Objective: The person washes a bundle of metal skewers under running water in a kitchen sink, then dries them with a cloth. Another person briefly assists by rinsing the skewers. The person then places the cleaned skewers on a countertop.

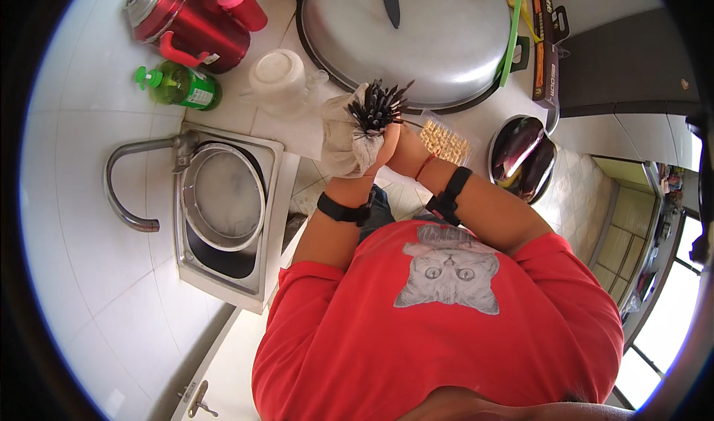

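My left hand [386,149] is closed at the base of a bundle of slender black sticks [376,108], their ends fanned upward. A crumpled beige cloth [343,136] wraps the left side of the bundle and hides part of this hand. From the other side my right hand [406,146] presses against it, fingers curled round the bundle's lower part; their tips are hidden. Just right of my hands lies a clear plastic pack [446,142] of small pale yellow pieces. A large pan's metal lid [413,47] is above them, with black-handled scissors [390,2] on it.
At the left are a steel sink [273,198] with a metal pot [223,198] in it, and a curved tap [111,170]. A green soap bottle [184,86], red thermos [206,36] and translucent pitcher [277,80] stand above. Eggplants [519,147] fill a bowl at the right.
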`<action>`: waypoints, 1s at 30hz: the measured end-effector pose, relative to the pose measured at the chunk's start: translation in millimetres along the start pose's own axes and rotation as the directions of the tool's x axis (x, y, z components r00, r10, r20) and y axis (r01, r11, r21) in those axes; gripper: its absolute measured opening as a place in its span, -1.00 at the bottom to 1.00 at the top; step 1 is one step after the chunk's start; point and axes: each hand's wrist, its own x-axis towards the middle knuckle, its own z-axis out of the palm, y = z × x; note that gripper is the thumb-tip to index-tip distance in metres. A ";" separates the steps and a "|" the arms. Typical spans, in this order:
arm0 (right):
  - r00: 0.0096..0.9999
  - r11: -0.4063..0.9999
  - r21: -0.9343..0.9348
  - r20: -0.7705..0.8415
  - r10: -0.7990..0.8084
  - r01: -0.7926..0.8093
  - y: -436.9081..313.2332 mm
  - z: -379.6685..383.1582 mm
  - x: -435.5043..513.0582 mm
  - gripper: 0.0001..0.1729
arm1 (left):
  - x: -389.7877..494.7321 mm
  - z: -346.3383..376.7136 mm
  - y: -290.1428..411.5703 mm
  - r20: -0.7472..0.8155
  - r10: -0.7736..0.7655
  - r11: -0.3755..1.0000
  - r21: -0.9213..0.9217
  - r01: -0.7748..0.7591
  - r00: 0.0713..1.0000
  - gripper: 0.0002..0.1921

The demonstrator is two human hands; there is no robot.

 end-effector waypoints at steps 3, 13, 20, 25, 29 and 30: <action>0.976 0.962 -0.184 -0.041 -0.215 0.204 6.4 4.5 4.7 -0.55 | -4.9 7.0 -7.2 0.003 0.006 0.995 0.096 -0.006 1.000 -0.70; 0.986 0.985 0.103 -0.111 -0.128 0.139 28.9 22.5 24.3 -0.59 | -22.6 14.6 -22.1 0.170 -0.072 0.953 0.303 0.017 0.983 -0.65; 0.997 0.525 0.851 -0.026 0.074 -0.017 67.1 58.4 39.5 -0.64 | -25.3 17.4 -35.0 0.135 0.007 0.899 0.434 -0.065 0.991 -0.53; 0.989 -0.024 0.996 0.084 0.126 -0.081 76.2 71.1 39.2 -0.69 | -11.1 15.3 -22.5 0.128 -0.154 0.956 0.268 0.116 0.980 -0.68; 0.970 -0.025 1.000 0.020 0.243 -0.014 73.5 73.8 36.7 -0.70 | 1.2 -13.9 -3.5 0.273 -0.125 0.981 0.176 0.078 0.954 -0.68; 0.966 -0.015 1.000 0.011 0.258 -0.008 73.4 74.0 36.1 -0.70 | 6.3 -19.1 -3.1 0.303 -0.125 0.991 0.092 0.102 0.945 -0.69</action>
